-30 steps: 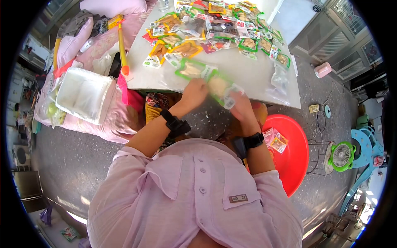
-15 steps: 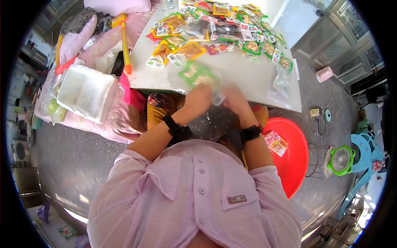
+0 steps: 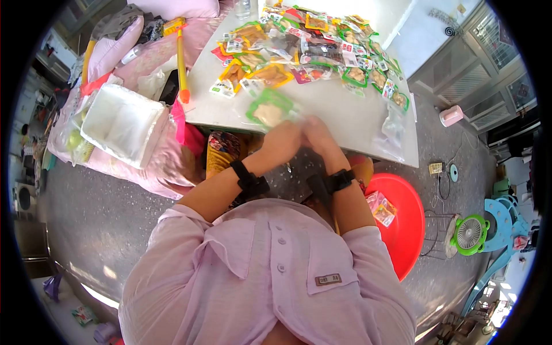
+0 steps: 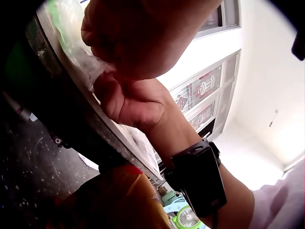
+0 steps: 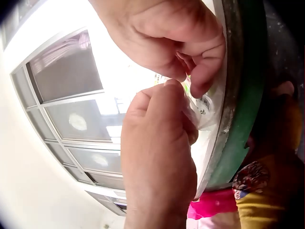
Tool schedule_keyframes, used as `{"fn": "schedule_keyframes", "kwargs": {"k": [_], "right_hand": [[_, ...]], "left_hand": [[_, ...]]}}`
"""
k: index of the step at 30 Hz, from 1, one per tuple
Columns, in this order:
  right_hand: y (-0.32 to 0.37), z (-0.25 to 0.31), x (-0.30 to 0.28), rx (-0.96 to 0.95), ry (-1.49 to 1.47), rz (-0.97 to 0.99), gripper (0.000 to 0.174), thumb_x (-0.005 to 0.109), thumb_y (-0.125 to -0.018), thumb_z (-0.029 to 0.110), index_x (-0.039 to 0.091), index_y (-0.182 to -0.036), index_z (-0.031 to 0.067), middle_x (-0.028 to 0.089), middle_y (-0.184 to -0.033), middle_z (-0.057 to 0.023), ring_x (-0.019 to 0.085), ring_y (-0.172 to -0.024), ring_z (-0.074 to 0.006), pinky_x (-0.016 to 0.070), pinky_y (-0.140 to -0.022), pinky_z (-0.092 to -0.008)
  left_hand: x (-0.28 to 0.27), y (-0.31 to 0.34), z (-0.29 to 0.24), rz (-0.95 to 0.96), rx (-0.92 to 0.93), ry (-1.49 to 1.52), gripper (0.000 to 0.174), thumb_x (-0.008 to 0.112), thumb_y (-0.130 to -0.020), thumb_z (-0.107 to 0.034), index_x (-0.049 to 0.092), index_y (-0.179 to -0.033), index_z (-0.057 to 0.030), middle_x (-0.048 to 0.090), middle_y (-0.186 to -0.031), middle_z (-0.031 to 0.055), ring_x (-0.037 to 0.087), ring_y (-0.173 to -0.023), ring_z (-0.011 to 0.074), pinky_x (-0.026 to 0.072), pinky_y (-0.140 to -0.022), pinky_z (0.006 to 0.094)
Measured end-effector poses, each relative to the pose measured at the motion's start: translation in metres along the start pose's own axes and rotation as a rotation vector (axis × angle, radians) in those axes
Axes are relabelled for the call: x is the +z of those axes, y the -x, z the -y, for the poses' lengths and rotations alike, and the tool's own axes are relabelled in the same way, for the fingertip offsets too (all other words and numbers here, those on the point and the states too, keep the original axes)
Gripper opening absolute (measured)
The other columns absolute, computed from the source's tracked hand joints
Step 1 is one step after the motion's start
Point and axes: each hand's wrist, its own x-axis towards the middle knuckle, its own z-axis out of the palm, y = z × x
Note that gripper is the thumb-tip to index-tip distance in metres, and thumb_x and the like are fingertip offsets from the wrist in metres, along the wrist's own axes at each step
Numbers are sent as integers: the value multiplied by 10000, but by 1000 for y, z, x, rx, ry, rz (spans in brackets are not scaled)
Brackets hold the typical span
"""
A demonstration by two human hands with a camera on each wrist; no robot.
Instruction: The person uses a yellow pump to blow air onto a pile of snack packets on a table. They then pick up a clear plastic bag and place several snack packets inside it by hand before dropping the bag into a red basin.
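Observation:
A green-edged clear food packet with pale pieces inside lies over the table's near edge, slightly blurred. My left hand and right hand meet at its near right end. In the right wrist view the fingers of my left hand curl at the clear plastic, and the thumb and fingers of my right hand pinch close beside them. The left wrist view shows both fists touching over the crumpled clear film. The fingertips partly hide the packet's end.
Many similar packets are heaped at the back of the white table. A clear bag lies at its right edge. A white foam box sits on the bed at left; a red basin with small packets stands at right.
My hands have drawn together. A second green-edged section stretched towards my right hand a second ago; now one shows, left of the hands. My right hand has moved left.

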Motion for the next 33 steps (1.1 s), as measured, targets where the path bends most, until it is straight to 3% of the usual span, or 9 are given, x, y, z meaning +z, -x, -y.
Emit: {"fn": "schedule_keyframes", "kwargs": {"k": [4,7,10,11,13,17,26,29,33], "right_hand": [[12,5,-3,-51,167,-178,182,456,-758,47,497,-935,26,544,-824,-83,538,-650,-165,450,-537,-293],[-3,-20,-30,-649,815,-505,164,476,-738,62,509,-894,26,544,-862,-125,548,-753,-243,441,-612,-345],[-11,-28,-36,-899,1030,-702,179,501,-713,85,519,-884,38,533,-903,-139,513,-868,-292,411,-685,-386],[-13,-30,-35,-871,1130,-703,185,506,-708,94,521,-885,42,530,-925,-133,506,-884,-291,407,-691,-390],[-15,-34,-31,-806,1326,-701,197,518,-700,111,525,-888,51,526,-969,-122,490,-916,-287,399,-703,-398],[-16,-35,-32,-743,1299,-707,207,528,-686,112,530,-885,56,521,-990,-110,489,-928,-269,396,-704,-403],[-14,-32,-29,-845,1268,-738,201,535,-649,94,544,-847,56,539,-948,-102,506,-897,-267,396,-693,-395],[-13,-30,-28,-834,1273,-736,206,534,-648,92,541,-850,54,537,-946,-104,503,-902,-268,395,-691,-395],[-13,-29,-26,-842,1291,-739,216,534,-643,89,537,-856,53,535,-937,-106,500,-905,-271,393,-683,-398]], "left_hand": [[-21,-8,15,-42,169,29,130,503,-740,-162,539,-821,-66,527,-778,127,521,-730,311,426,-616,396],[-36,-29,49,-139,-12,-27,128,510,-731,-158,543,-811,-63,535,-794,126,524,-748,307,427,-626,390],[-49,-61,97,-84,-135,-230,194,473,-727,-152,551,-893,-88,534,-767,125,531,-756,299,436,-644,397],[-56,-72,107,-14,-233,-300,192,473,-724,-140,551,-891,-90,536,-790,126,534,-782,299,439,-663,395],[-61,-91,133,-34,-234,-416,176,463,-725,-114,552,-875,-92,527,-836,120,528,-804,290,439,-670,384],[-62,-113,168,83,-210,-581,193,486,-719,-125,558,-896,-100,517,-921,112,510,-902,279,432,-716,382],[-60,-133,169,308,76,-835,199,516,-689,-94,550,-884,-122,501,-916,58,493,-926,233,429,-719,351],[-66,-139,170,272,48,-781,170,515,-673,-85,541,-840,-103,507,-893,54,488,-925,223,423,-724,345],[-88,-139,165,27,252,-806,136,513,-659,-85,531,-793,-93,526,-861,60,495,-908,226,416,-716,347]]}}
